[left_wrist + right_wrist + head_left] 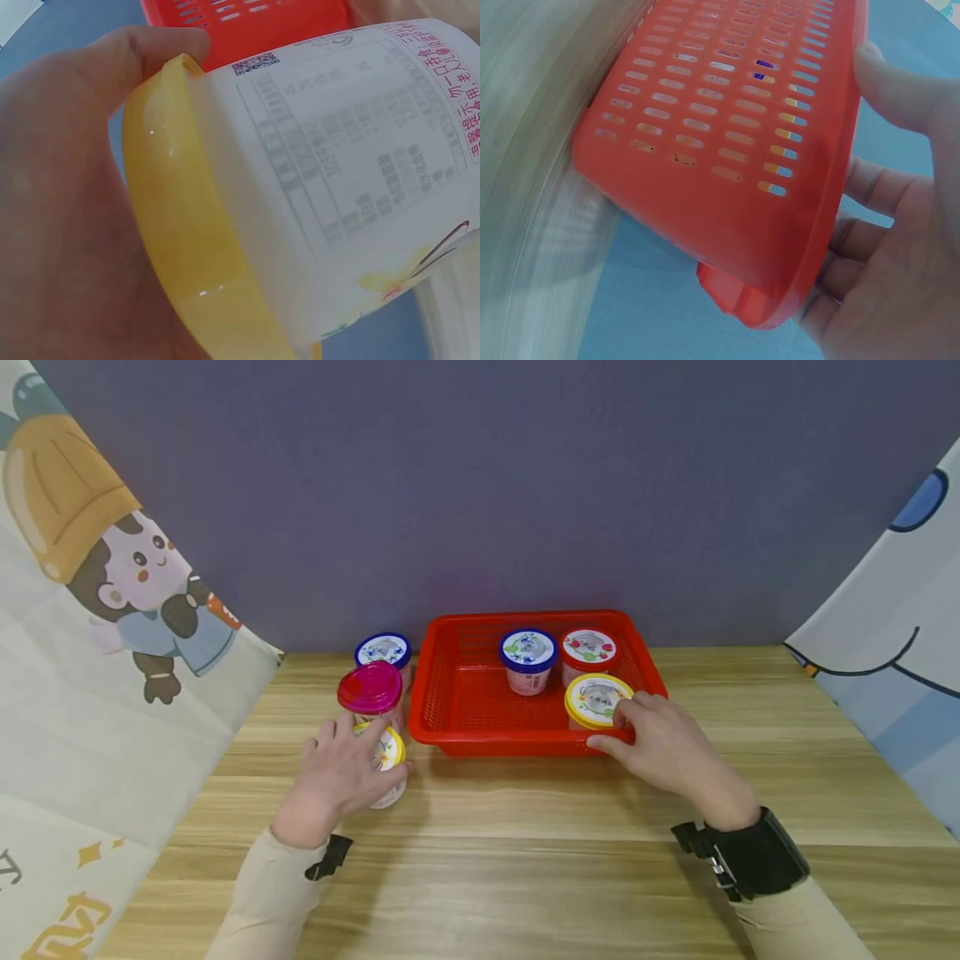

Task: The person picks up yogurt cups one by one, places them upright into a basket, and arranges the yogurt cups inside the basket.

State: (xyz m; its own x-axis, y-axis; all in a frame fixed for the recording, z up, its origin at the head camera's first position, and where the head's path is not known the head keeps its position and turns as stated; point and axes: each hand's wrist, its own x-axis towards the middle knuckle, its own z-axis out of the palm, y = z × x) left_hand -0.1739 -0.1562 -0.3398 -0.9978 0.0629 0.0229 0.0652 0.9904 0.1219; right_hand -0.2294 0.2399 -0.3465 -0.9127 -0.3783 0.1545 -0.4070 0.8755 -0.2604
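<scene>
My left hand (341, 772) holds a white cup with a yellow lid (388, 750) on the table, left of the red plastic basket (517, 742). In the left wrist view the yellow lid rim (187, 217) lies against the hand, and the printed cup wall (330, 150) faces the camera. My right hand (667, 743) grips the basket's front rim near its right corner, thumb outside and fingers over the rim. Those fingers are beside another yellow-lidded cup (597, 697) inside the basket; whether they touch it is unclear.
Also in the basket are a blue-lidded cup (528, 652) and a red-lidded cup (588, 650). Left of it stand a cup with a magenta top (371, 687) and, behind that, another blue-lidded cup (383, 650). A grey-blue panel (480, 502) rises behind the wooden table (510, 860).
</scene>
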